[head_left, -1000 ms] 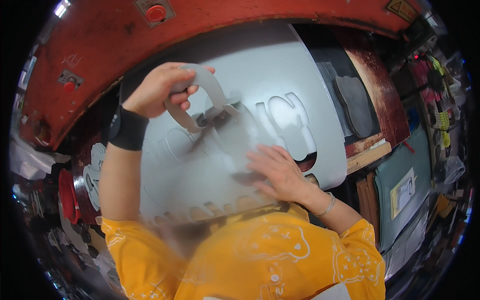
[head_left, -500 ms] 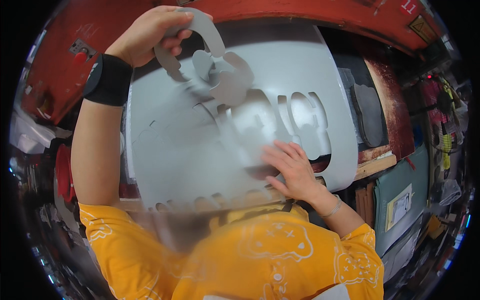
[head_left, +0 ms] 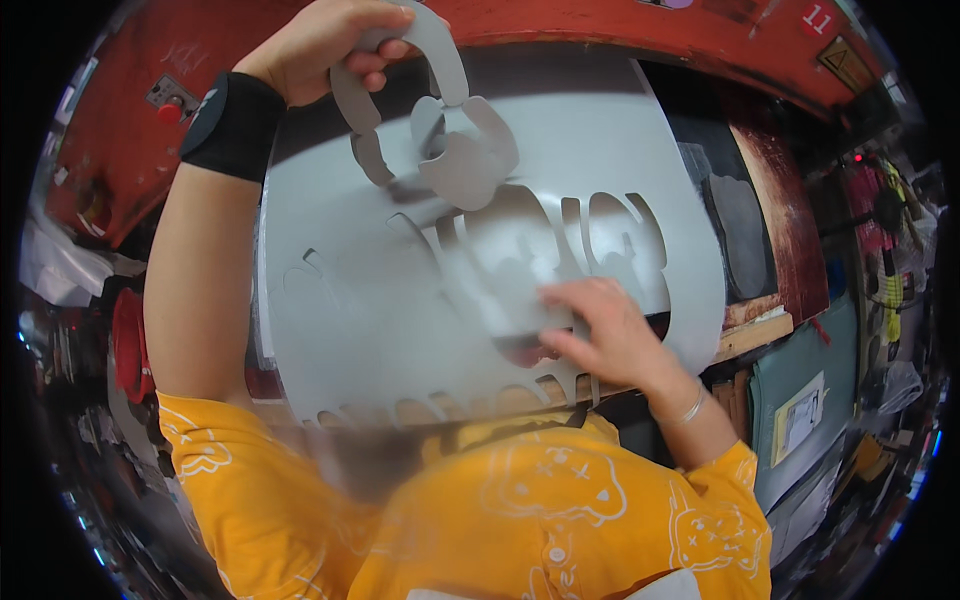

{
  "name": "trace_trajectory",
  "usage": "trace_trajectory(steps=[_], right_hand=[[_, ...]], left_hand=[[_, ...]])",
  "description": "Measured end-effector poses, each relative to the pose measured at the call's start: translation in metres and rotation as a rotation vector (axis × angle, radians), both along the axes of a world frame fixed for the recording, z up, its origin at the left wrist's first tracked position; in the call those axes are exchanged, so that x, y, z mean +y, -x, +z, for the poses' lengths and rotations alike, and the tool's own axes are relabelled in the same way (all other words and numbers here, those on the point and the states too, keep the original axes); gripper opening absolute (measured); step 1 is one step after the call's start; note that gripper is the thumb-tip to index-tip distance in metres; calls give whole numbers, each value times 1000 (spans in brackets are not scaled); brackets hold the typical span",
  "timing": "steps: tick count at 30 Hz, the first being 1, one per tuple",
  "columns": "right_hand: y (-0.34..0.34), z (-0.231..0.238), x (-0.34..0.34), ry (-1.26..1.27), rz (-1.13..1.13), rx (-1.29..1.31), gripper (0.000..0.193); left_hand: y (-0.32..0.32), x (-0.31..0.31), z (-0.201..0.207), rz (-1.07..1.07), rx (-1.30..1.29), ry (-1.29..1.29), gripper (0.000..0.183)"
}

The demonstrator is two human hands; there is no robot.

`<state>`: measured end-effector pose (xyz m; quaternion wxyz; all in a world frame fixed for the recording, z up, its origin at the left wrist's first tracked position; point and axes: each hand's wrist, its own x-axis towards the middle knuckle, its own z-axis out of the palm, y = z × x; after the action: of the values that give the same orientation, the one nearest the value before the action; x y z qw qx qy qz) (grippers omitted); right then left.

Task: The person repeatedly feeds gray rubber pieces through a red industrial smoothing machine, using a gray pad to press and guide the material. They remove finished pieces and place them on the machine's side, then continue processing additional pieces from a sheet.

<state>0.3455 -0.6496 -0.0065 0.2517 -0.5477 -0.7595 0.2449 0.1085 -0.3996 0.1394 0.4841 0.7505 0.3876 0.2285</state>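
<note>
My left hand, with a black band round its wrist, is raised at the upper left and closed on a curved grey cut-out piece. More flat grey cut-outs hang below it, seemingly joined in a string. Under both hands lies a large pale grey sheet with rows of curved openings cut through it. My right hand is over the sheet's openings on the near right. Its thumb and fingers are apart, with nothing visible between them; whether it touches the sheet I cannot tell.
A red machine body runs along the far side, with a red button at the left. At the right, a dark grey cut shape lies beside a wooden edge. A green board with papers stands at the lower right.
My left hand has risen and shifted slightly right, carrying the hanging grey pieces along. My right hand has moved a little right, its fingers less spread. The sheet has shifted slightly right.
</note>
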Motion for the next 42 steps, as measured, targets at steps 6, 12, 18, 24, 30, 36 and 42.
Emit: trace_trajectory(steps=[6,12,18,24,30,36,42], right_hand=[[44,56,87,-287,-65,-88,51],[55,39,101,-320,-131,134,41],[33,12,104,-128,-358,74,25],[39,0,122,-123,-374,105,23],[28,-24,112,-119,-208,-5,19],[24,-37,105,-231,-136,257,8],[22,-32,107,-140,-151,291,7]], left_hand=[[-17,-16,3,-75,-22,96,30],[-17,-14,6,-82,4,130,20],[-21,-12,8,-91,-31,130,21],[-21,-1,8,-137,-34,103,22],[2,13,23,84,-291,60,21],[40,1,63,152,-102,-296,29],[64,-115,-42,-164,332,-821,52]])
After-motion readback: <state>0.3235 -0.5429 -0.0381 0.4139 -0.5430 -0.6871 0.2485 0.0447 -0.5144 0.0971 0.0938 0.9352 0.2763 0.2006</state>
